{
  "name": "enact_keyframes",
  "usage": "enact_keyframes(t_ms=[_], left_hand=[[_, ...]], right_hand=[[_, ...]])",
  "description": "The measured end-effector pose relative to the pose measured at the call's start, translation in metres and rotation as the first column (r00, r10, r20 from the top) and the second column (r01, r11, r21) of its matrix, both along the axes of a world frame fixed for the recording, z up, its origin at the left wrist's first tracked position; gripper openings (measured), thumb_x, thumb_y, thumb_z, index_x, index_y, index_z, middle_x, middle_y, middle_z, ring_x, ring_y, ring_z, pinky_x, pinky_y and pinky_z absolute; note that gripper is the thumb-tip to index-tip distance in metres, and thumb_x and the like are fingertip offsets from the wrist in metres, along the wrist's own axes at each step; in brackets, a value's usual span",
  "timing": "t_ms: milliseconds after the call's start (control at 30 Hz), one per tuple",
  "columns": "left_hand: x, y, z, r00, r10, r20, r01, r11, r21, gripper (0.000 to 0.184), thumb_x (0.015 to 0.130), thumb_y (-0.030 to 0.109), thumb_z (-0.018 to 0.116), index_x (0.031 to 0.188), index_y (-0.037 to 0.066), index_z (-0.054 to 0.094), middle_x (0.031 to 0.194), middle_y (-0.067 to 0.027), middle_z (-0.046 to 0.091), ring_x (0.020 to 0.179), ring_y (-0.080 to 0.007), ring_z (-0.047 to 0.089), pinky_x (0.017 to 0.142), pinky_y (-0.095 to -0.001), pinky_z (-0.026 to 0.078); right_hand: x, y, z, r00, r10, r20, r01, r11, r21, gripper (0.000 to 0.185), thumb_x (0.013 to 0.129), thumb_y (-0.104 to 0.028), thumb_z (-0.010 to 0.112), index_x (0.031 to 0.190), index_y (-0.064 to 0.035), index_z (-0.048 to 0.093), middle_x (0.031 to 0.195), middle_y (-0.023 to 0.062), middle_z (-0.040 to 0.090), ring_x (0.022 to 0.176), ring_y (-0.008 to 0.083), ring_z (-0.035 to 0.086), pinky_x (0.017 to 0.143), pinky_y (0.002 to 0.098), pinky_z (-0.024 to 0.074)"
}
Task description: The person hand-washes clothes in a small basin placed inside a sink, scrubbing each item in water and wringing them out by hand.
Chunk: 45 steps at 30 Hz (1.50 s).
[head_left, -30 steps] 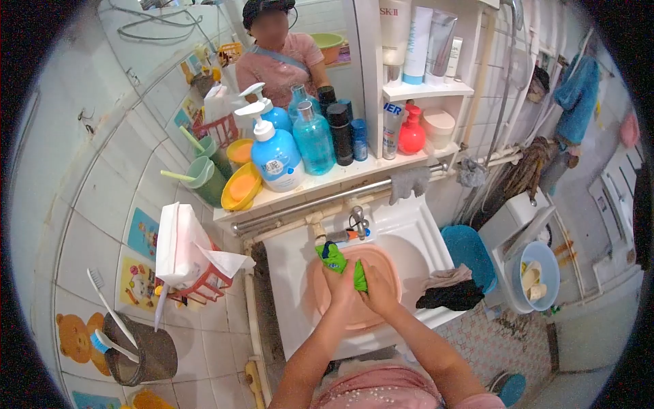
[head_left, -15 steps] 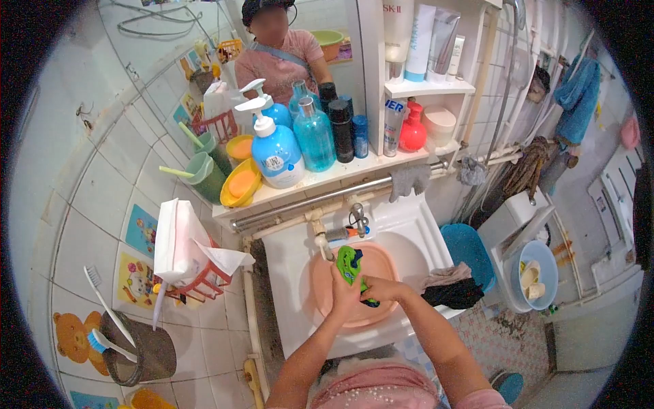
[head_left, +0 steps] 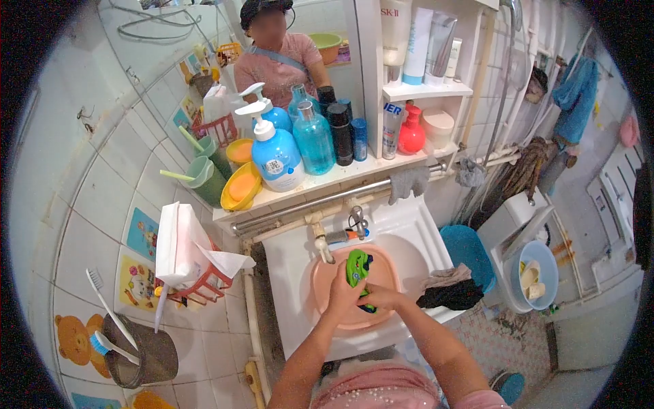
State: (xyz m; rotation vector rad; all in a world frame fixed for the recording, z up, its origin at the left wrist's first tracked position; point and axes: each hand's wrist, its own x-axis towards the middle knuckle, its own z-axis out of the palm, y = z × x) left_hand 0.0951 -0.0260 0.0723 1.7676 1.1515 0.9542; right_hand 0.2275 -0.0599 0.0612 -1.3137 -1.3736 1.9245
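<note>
A bunched green cloth (head_left: 357, 266) with dark blue parts is held over a pink basin (head_left: 323, 290), which stands in the white sink (head_left: 289, 320). Wrapped round the cloth's left side is my left hand (head_left: 344, 290). My right hand (head_left: 380, 297) grips its lower part, with the fingers closed and partly hidden. Behind the basin are the faucet (head_left: 357, 217) and a brush (head_left: 337, 236) with an orange part.
Black cloth (head_left: 449, 295) lies on the sink's right edge. A blue soap bottle (head_left: 278, 160) and other bottles line the shelf above. At the left hang a tissue pack (head_left: 178, 249) and a toothbrush cup (head_left: 157, 347). A blue bucket (head_left: 470, 252) stands at the right.
The green cloth has shifted right, away from the faucet spout, and is now bunched upright between both hands. Over the last half second the hands have moved only slightly.
</note>
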Motion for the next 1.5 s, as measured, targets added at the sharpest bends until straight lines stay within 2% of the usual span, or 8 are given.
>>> enact_keyframes(t_ms=[333, 433, 500, 633, 700, 800, 1133, 1500], left_hand=[[0.010, 0.000, -0.023, 0.907, 0.241, 0.346, -0.148, 0.950, -0.275, 0.057, 0.071, 0.006, 0.065, 0.119, -0.001, 0.034, 0.104, -0.0109, 0.049, 0.094, -0.0186, 0.052, 0.075, -0.0296, 0.046], [0.005, 0.008, -0.021, 0.864, 0.247, 0.439, -0.071, 0.922, -0.380, 0.049, 0.070, 0.004, 0.065, 0.112, -0.001, 0.039, 0.095, -0.0091, 0.051, 0.085, -0.0170, 0.052, 0.071, -0.0281, 0.046], [0.011, 0.005, -0.014, 0.861, 0.313, 0.401, -0.166, 0.918, -0.360, 0.044, 0.070, 0.003, 0.065, 0.108, -0.001, 0.042, 0.091, -0.0084, 0.052, 0.082, -0.0163, 0.053, 0.070, -0.0277, 0.046], [0.032, -0.002, -0.013, 0.742, 0.415, 0.527, -0.268, 0.903, -0.335, 0.032, 0.073, 0.004, 0.064, 0.100, 0.000, 0.047, 0.084, -0.0065, 0.053, 0.076, -0.0153, 0.053, 0.069, -0.0266, 0.044], [0.031, -0.004, -0.011, 0.809, 0.364, 0.462, -0.226, 0.918, -0.327, 0.033, 0.074, 0.004, 0.064, 0.101, -0.001, 0.046, 0.087, -0.0067, 0.053, 0.078, -0.0151, 0.053, 0.070, -0.0265, 0.044], [0.031, -0.006, -0.014, 0.854, 0.283, 0.437, -0.169, 0.945, -0.282, 0.034, 0.076, 0.006, 0.063, 0.103, -0.001, 0.045, 0.090, -0.0071, 0.052, 0.080, -0.0150, 0.052, 0.071, -0.0268, 0.043], [0.016, 0.002, -0.020, 0.923, 0.139, 0.358, -0.073, 0.979, -0.193, 0.033, 0.077, 0.005, 0.059, 0.107, 0.000, 0.045, 0.093, -0.0081, 0.054, 0.084, -0.0166, 0.053, 0.076, -0.0287, 0.043], [0.012, 0.006, -0.019, 0.951, 0.072, 0.300, -0.025, 0.987, -0.158, 0.037, 0.076, 0.006, 0.061, 0.109, 0.000, 0.046, 0.096, -0.0101, 0.056, 0.088, -0.0186, 0.055, 0.077, -0.0300, 0.044]], right_hand=[[-0.008, -0.023, 0.002, 0.931, -0.256, 0.259, 0.186, 0.946, 0.266, 0.088, 0.067, -0.024, 0.074, 0.132, 0.0007, 0.021, 0.121, 0.0178, 0.044, 0.110, 0.0235, 0.045, 0.088, 0.0332, 0.0410], [-0.015, -0.038, -0.002, 0.800, -0.592, 0.099, 0.488, 0.737, 0.468, 0.090, 0.064, -0.025, 0.076, 0.132, 0.0008, 0.022, 0.128, 0.0229, 0.034, 0.117, 0.0312, 0.039, 0.090, 0.0381, 0.0395], [-0.020, -0.052, 0.014, 0.640, -0.718, 0.274, 0.115, 0.442, 0.890, 0.087, 0.064, -0.020, 0.075, 0.131, 0.0007, 0.024, 0.132, 0.0247, 0.027, 0.118, 0.0389, 0.035, 0.090, 0.0419, 0.0396], [-0.024, -0.048, 0.013, 0.568, -0.683, 0.459, -0.172, 0.447, 0.878, 0.085, 0.062, -0.013, 0.072, 0.132, 0.0010, 0.024, 0.124, 0.0267, 0.035, 0.111, 0.0415, 0.040, 0.088, 0.0416, 0.0402], [-0.020, -0.033, -0.007, 0.684, -0.662, 0.306, 0.202, 0.575, 0.793, 0.066, 0.066, -0.009, 0.065, 0.124, 0.0011, 0.035, 0.107, 0.0290, 0.051, 0.097, 0.0404, 0.052, 0.080, 0.0453, 0.0437], [-0.008, -0.025, 0.000, 0.712, -0.559, 0.425, 0.186, 0.734, 0.653, 0.048, 0.069, -0.008, 0.060, 0.114, -0.0004, 0.045, 0.087, 0.0258, 0.059, 0.084, 0.0399, 0.057, 0.073, 0.0448, 0.0455], [-0.014, -0.015, -0.008, 0.848, -0.504, 0.166, 0.302, 0.716, 0.630, 0.025, 0.066, -0.008, 0.063, 0.087, 0.0030, 0.054, 0.074, 0.0179, 0.060, 0.069, 0.0307, 0.060, 0.063, 0.0386, 0.0454], [-0.012, -0.009, -0.005, 0.936, -0.340, 0.096, 0.323, 0.933, 0.157, 0.027, 0.067, -0.006, 0.061, 0.093, -0.0008, 0.052, 0.073, 0.0048, 0.056, 0.068, 0.0143, 0.054, 0.061, 0.0265, 0.0438]])
